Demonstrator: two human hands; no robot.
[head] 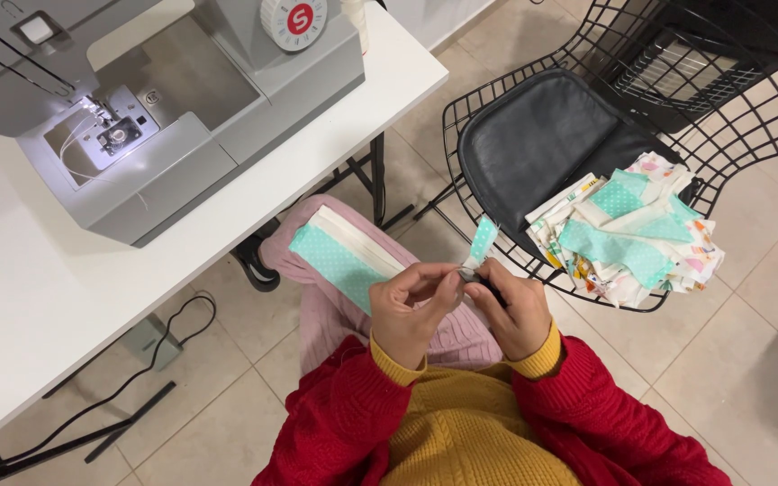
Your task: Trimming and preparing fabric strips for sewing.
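My left hand (411, 306) and right hand (517, 310) pinch the small teal fabric strip (482, 241) above my lap; loosened grip would drop it onto the tiled floor (749, 360).

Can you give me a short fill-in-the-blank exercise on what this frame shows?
1. Both hands, left hand and right hand, pinch a small ____ dotted fabric strip.
2. The pile of fabric pieces lies on a black wire ____.
3. The sewing machine stands on a ____ table.
4. A folded teal and white piece rests on the person's ____.

Missing words: teal; chair; white; lap
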